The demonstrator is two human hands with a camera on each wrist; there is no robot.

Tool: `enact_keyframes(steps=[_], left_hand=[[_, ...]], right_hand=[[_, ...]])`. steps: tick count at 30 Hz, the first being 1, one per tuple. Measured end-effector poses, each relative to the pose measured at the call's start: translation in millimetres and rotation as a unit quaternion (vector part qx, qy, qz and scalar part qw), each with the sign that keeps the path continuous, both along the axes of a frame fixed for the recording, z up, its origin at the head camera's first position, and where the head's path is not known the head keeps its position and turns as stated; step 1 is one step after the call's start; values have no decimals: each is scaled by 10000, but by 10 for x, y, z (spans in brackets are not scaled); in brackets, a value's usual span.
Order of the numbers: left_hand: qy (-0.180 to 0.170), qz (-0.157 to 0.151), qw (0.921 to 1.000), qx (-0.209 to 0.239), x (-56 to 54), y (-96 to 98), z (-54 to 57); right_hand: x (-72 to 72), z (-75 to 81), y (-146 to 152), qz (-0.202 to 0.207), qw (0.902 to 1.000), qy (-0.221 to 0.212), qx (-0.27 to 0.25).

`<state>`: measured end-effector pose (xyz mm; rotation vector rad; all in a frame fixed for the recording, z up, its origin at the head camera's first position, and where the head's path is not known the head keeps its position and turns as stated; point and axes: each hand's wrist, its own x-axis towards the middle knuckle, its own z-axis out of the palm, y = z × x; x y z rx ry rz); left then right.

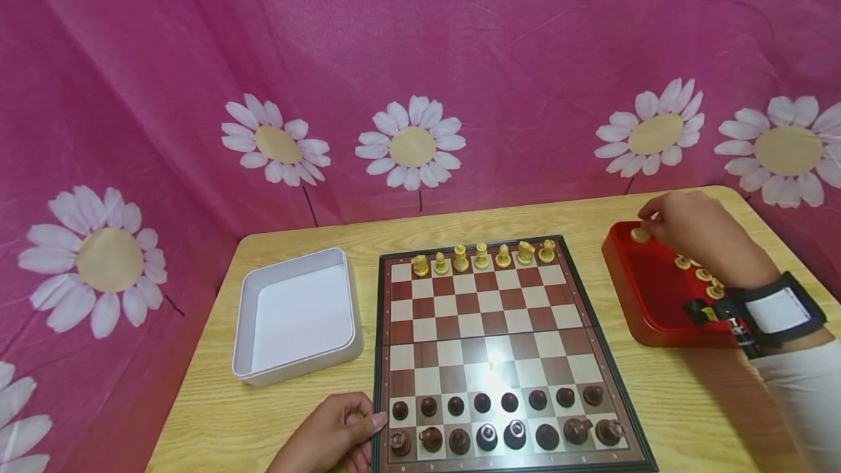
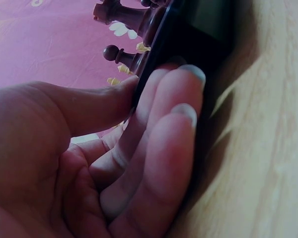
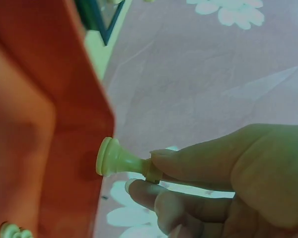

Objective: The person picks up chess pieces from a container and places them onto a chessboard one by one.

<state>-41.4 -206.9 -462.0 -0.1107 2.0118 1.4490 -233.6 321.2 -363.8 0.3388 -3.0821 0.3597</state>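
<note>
One smooth flared piece [image 3: 123, 159], pinching right hand [image 3: 253, 173]

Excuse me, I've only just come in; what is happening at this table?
A person is handling chess pieces. The right hand pinches a pale piece at the far end of the red tray, where several more pale pieces lie. The left hand grips the left edge of the chessboard, near its front corner. The dark pieces stand in two near rows, while seven pale ones stand along the far row, its left corner square bare.
</note>
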Motion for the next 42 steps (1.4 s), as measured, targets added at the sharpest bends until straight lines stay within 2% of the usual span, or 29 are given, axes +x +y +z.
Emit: enact_keyframes(steps=[7,16,23,30,39,42], left_hand=[[68,-22,10000,-58,7,-17,-22],[89,-73,9999,-74,-7,-15,-17],[88,-80,9999,-8,-8,-9,-15],[89,-107,9999,-3,-23,-6,-4],[55,-97,9999,54,-21,-11,-20],[44,-78,9999,46,-16,-18,-27]], right_hand=[[25,120,-203,222,9981,581,50],[21,203,-433,469,9969,633,-21],[-15,307,-633,880,9926,831,-13],[-38,391,-836,943,9934,653,-44],[-45,414,-1129,1000,9943,268,-240],[-49,408,-1232,1064,9936,290,-241]])
